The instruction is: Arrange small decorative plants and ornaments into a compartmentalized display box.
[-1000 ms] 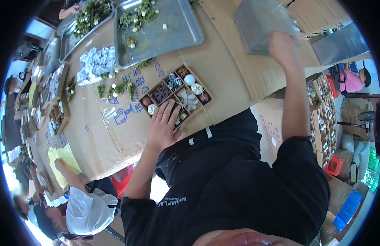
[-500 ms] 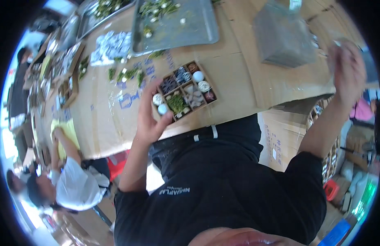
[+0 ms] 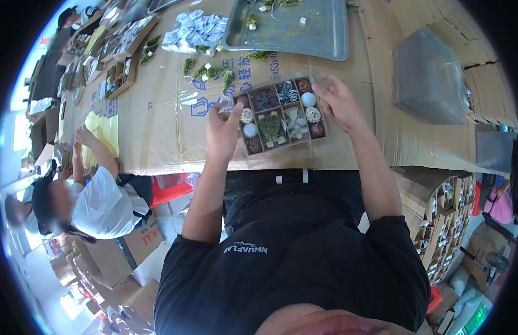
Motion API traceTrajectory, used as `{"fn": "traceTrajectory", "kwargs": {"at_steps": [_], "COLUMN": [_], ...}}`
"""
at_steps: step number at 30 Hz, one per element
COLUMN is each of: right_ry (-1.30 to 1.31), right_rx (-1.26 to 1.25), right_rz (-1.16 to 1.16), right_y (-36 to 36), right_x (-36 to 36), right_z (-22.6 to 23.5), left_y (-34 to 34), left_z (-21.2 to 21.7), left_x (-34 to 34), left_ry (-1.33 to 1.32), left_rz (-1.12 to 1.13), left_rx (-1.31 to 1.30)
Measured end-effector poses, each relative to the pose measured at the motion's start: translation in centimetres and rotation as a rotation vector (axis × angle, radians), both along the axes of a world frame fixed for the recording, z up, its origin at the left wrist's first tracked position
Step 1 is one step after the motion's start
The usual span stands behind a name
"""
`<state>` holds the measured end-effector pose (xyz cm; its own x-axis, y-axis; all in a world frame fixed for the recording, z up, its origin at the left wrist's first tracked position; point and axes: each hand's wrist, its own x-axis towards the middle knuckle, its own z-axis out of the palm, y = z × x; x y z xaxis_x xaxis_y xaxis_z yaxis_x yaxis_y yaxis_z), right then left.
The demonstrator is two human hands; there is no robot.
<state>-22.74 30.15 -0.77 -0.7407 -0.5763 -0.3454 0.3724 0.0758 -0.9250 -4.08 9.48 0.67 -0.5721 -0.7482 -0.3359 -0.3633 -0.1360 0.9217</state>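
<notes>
A shallow brown box [image 3: 284, 105] with compartments lies on the cardboard-covered table in front of me. In it are white and dark red balls, woven balls, pine cones, a green moss bundle [image 3: 271, 128] and pale stone-like pieces [image 3: 297, 126]. A thin clear plastic cover [image 3: 295, 146] lies over the box and puts a haze on its contents; whether it is fully seated I cannot make out. My left hand [image 3: 223, 131] pinches the left edge of the cover. At the far right corner, my right hand [image 3: 338, 103] grips the opposite edge with thumb and fingers.
A block of stacked clear plastic covers [image 3: 429, 78] stands to the right. Beyond the box are a grey metal tray [image 3: 287, 33], green moss bundles [image 3: 211, 71] and a pile of small silvery packets [image 3: 195, 32]. To the left, a co-worker [image 3: 105, 204] handles yellow paper [image 3: 105, 137].
My right hand has come from beside the plastic stack to the box, bringing a clear cover over it. My left hand has shifted to the cover's left edge. The view has turned slightly.
</notes>
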Motion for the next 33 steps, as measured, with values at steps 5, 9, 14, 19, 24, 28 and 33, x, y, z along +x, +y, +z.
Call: {"fn": "traceTrajectory", "kwargs": {"at_steps": [5,9,14,19,24,28,33], "right_ry": [0.598,0.702,0.587,0.496,0.895,0.719,0.521], "right_rx": [0.355,0.474,0.486,0.624,0.812,0.797,0.494], "right_rz": [-0.045,-0.027,-0.037,0.187,0.178,0.275,0.403], "right_y": [-2.2,-1.4,-1.0,0.7,1.3,-0.2,-7.8], "right_x": [0.0,0.3,-0.1,0.3,6.3,7.4,10.6], "right_z": [-3.1,-2.6,-3.5,-2.9,-1.8,-0.3,-2.8], "left_y": [-2.3,-1.3,-1.2,-1.5,0.9,0.9,2.8], "left_z": [-2.0,-3.1,-3.2,-2.4,-2.3,-2.2,1.5], "left_x": [-1.0,-0.6,-1.8,-0.3,4.3,4.4,3.9], "left_ry": [-0.250,-0.257,-0.197,-0.323,-0.336,-0.372,-0.321], "left_rz": [-0.144,-0.180,-0.154,-0.337,-0.397,-0.250,-0.312], "left_rx": [-0.429,-0.499,-0.515,-0.435,-0.373,-0.684,-1.172]}}
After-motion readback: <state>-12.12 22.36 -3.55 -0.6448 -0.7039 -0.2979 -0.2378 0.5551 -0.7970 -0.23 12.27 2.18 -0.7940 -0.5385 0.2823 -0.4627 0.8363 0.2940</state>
